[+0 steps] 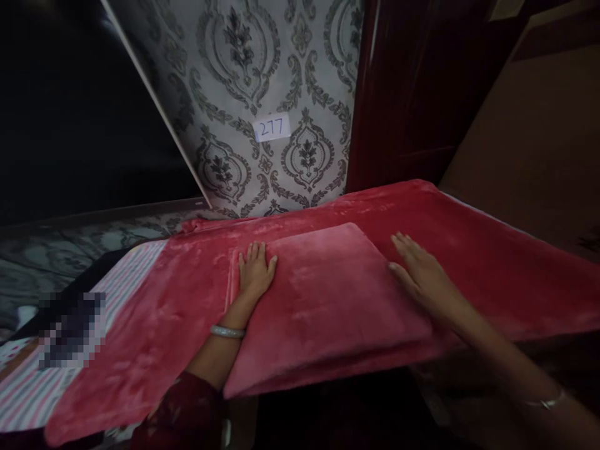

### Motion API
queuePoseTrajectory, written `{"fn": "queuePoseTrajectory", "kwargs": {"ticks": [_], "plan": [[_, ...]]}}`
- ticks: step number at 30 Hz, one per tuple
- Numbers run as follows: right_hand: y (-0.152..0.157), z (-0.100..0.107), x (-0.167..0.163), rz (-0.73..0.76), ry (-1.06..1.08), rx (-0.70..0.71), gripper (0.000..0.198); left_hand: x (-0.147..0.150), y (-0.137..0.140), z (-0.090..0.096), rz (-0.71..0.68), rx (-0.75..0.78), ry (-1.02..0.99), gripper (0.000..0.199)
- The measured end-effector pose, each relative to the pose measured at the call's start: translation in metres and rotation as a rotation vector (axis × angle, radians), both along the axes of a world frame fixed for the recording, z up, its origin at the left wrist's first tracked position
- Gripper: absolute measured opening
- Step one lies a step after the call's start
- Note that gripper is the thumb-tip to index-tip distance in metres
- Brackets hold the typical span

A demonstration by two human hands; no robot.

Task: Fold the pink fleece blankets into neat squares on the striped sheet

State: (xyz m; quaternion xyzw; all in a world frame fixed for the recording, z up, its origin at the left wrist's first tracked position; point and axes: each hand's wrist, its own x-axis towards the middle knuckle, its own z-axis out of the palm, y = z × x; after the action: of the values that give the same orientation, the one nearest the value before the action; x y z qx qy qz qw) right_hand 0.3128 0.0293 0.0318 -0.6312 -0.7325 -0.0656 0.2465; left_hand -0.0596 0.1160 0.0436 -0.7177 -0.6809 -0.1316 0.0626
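Observation:
A pinkish-red plush blanket (323, 287), folded into a flat rectangle in its middle part, lies in front of me. My left hand (256, 270) rests flat on the left edge of that folded part, fingers spread. Just beyond its right edge, my right hand (422, 275) is stretched out with the fingers extended and the thumb apart; whether it touches the red cloth (497, 269) below I cannot tell. More red plush cloth (154, 319) spreads out to the left. Neither hand grasps anything.
A striped cloth (126, 275) lies at the left, beside a blurred-out patch. A large dark screen (84, 112) stands at the back left. Behind are patterned wallpaper (239, 69) with a "277" paper label (272, 127), a dark red door (412, 81) and a brown panel (539, 131).

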Motion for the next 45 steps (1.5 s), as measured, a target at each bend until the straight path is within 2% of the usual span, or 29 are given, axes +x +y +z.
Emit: {"fn": "queuePoseTrajectory", "kwargs": {"ticks": [3,6,9,12,16,19,25,29,32,36,40,45], "plan": [[0.043,0.036,-0.052,0.195,-0.113,-0.117,0.063,0.008,-0.003,0.014,-0.041,-0.013,-0.02,0.059],[0.091,0.054,-0.108,0.276,-0.22,-0.262,0.059,0.027,-0.001,0.033,-0.154,-0.055,-0.05,0.058],[0.123,0.053,-0.148,0.295,-0.25,-0.302,0.055,0.046,0.006,0.045,-0.202,-0.099,-0.079,0.059],[0.131,0.035,-0.169,0.291,-0.229,-0.257,0.054,0.046,0.012,0.04,-0.124,-0.077,-0.055,0.061],[0.125,0.001,-0.173,0.229,-0.198,-0.221,0.056,0.026,0.011,0.012,0.017,-0.106,-0.03,0.064],[0.122,-0.012,-0.171,0.203,-0.193,-0.207,0.057,0.017,0.009,-0.003,0.04,-0.143,-0.046,0.064],[0.124,-0.011,-0.171,0.222,-0.191,-0.21,0.058,0.004,0.01,-0.001,0.03,-0.138,-0.021,0.066],[0.123,-0.01,-0.172,0.213,-0.182,-0.222,0.058,-0.02,0.008,0.002,0.037,-0.136,0.014,0.065],[0.122,-0.009,-0.173,0.213,-0.169,-0.235,0.059,-0.04,0.007,-0.002,0.076,-0.124,-0.022,0.063],[0.123,-0.008,-0.173,0.206,-0.159,-0.247,0.058,-0.062,0.011,-0.02,0.05,-0.039,-0.163,0.057],[0.123,-0.007,-0.172,0.206,-0.153,-0.246,0.059,-0.083,0.02,-0.039,0.053,0.065,-0.403,0.056],[0.122,-0.007,-0.172,0.205,-0.134,-0.24,0.059,-0.108,0.031,-0.044,0.066,0.083,-0.787,0.052]]}}
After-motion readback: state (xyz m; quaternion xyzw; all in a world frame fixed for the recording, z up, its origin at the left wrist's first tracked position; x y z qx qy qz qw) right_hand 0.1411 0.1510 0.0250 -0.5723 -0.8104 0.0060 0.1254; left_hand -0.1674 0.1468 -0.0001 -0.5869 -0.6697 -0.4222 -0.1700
